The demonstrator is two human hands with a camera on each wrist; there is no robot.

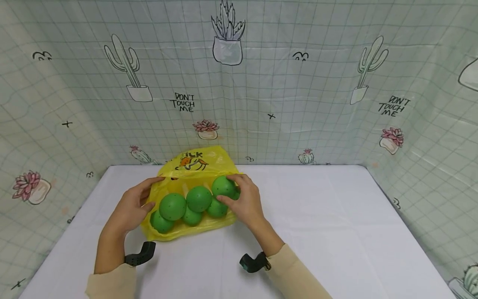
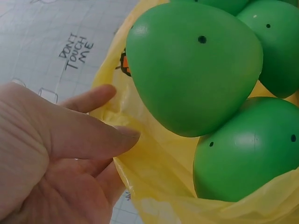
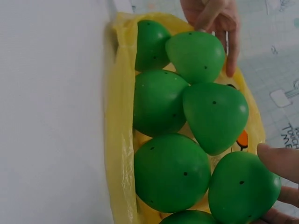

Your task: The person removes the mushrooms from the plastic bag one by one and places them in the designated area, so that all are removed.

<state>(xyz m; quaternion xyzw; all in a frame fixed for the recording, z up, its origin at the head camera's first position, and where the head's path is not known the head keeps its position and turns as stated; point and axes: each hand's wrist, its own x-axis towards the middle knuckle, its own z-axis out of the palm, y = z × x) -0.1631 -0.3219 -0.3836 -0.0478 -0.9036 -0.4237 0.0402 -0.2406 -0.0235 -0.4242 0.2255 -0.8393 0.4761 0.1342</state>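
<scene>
A yellow plastic bag (image 1: 175,233) lies with its mouth spread, holding several green rounded pieces (image 1: 173,206). They are smooth, bluntly three-cornered and marked with small black dots. My left hand (image 1: 134,205) grips the bag's left edge, its thumb (image 2: 124,137) over the rim and other fingers behind the plastic. At the bag's right end my right hand (image 1: 247,199) holds one green piece (image 3: 244,186) between thumb and fingers. That piece sits in the upper layer, beside another upper piece (image 3: 216,116). Lower pieces (image 3: 172,172) are partly covered by the bag's front wall.
The bag rests on a white-covered table (image 1: 317,232), toward its left back. Behind and beside the table hangs a checked cloth (image 1: 261,74) printed with cacti and words. A black wrist camera (image 1: 253,263) is strapped to each wrist. The bag's printed flap (image 1: 201,160) stands up at the back.
</scene>
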